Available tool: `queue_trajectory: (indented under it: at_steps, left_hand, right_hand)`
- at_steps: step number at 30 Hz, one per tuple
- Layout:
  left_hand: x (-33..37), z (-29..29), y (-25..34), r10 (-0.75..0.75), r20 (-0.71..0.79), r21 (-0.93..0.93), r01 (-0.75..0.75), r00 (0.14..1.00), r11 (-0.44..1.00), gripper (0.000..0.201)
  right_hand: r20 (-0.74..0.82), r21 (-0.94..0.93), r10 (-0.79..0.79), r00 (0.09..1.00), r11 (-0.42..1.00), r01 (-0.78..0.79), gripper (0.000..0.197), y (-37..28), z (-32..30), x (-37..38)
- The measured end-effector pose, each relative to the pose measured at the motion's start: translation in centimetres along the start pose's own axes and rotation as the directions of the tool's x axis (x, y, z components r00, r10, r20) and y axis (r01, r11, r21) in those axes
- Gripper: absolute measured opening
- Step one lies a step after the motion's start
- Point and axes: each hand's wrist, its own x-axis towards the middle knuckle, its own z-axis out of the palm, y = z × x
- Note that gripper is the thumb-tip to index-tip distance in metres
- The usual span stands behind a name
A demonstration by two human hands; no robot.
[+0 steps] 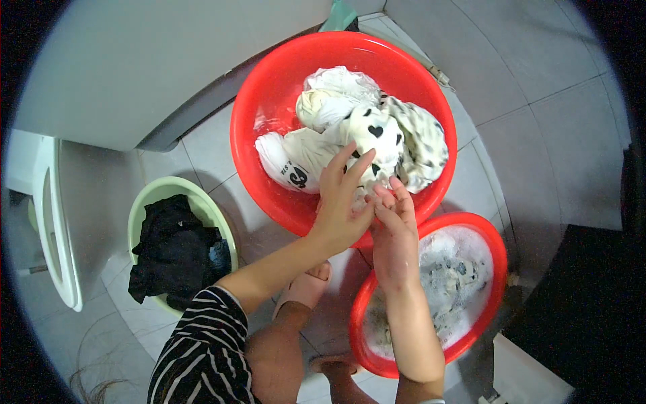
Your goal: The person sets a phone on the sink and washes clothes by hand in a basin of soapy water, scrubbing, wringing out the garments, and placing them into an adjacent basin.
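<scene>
In the head view, the left hand (343,202) and right hand (393,229) met at the near rim of the large red basin (269,101), fingers spread, holding nothing, touching wet white laundry (350,135) piled inside. At five o'clock sat a smaller red basin (498,269) of suds; at nine o'clock a green bucket (145,202) held dark clothes (175,249).

The left hand (342,202) covers part of the white laundry (350,135) at the near rim of the big red basin (269,101), so what its fingers touch is not visible. Foam hides what lies in the small red basin (498,256). The right hand (396,232) covers its left rim. The black clothes (171,249) hide the inside of the green bucket (158,188)
</scene>
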Motion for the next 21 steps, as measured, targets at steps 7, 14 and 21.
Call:
queue_trajectory:
  at_steps: [7,14,21]
  left_hand:
    - [-4.0,2.1,0.3,-0.130,0.090,-0.190,0.145,0.987,0.971,0.060]
    - [-5.0,3.7,2.1,-0.177,0.092,-0.333,0.198,0.980,0.922,0.060]
    - [-8.1,9.7,6.1,0.068,0.389,-0.284,0.049,0.919,0.957,0.059]
  right_hand:
    - [-0.006,0.121,0.049,0.999,0.992,-0.048,0.053,0.2,-2.7,-0.6]
    - [0.046,0.217,0.038,0.998,0.975,-0.047,0.057,0.2,-8.5,-3.9]
    - [-0.176,0.121,0.057,0.983,0.992,-0.036,0.059,0.5,-19.8,-11.8]
